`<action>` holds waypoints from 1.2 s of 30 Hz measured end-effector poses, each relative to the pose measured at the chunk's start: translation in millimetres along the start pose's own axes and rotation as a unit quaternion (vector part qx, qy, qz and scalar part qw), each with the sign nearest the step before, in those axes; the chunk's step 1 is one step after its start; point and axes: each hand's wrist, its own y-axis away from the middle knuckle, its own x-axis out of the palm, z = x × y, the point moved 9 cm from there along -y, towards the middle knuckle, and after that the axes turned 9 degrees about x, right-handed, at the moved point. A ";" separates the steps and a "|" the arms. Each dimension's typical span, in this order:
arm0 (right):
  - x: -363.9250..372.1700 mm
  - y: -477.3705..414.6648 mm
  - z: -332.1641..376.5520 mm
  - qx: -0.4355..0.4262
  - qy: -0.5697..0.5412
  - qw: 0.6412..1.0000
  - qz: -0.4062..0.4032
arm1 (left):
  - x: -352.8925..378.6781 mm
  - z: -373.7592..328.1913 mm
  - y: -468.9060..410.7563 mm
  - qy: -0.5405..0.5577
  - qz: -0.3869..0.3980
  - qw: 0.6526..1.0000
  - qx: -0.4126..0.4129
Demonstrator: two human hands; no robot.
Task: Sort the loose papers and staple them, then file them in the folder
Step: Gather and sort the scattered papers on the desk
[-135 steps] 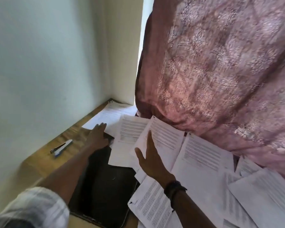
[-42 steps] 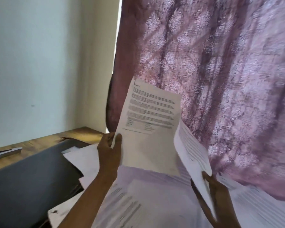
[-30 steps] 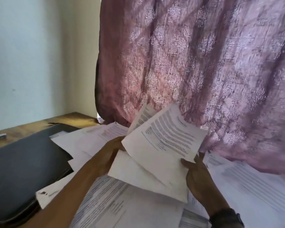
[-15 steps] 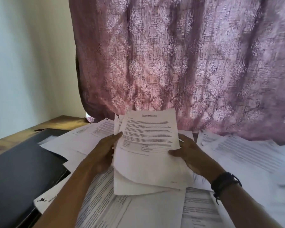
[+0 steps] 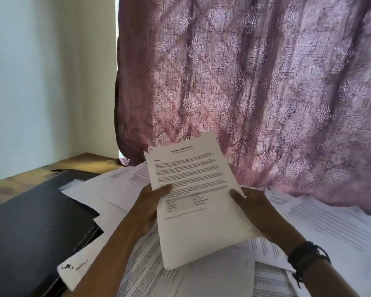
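1. Sorting step: our left grip [image 5: 150,207] and right grip [image 5: 253,209] clasp the gathered sheets [image 5: 197,221] above the loose papers [image 5: 330,221].
2. Next we likely square them for stapling; the folder [image 5: 30,221] lies left.

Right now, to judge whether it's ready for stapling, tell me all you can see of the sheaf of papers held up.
The sheaf of papers is a few white printed sheets, roughly squared, held above the loose papers, tilted toward the camera. Its top page shows a heading, paragraphs and a table, too blurred to read. The left hand grips its left edge, thumb on top; the right hand holds the right edge. No staple shows.
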 end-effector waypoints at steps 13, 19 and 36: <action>0.1 -4.5 -13.4 -0.011 -0.073 0.996 0.055 | -1.9 0.2 -3.5 0.010 -0.057 0.998 0.005; -15.9 -7.4 -14.1 -0.027 -0.118 0.991 0.055 | 16.7 -9.3 -1.2 -0.041 -0.012 0.997 0.060; -72.9 -16.1 -42.6 0.072 -0.211 0.975 -0.024 | -22.3 16.9 -25.4 -0.021 -0.178 0.983 0.030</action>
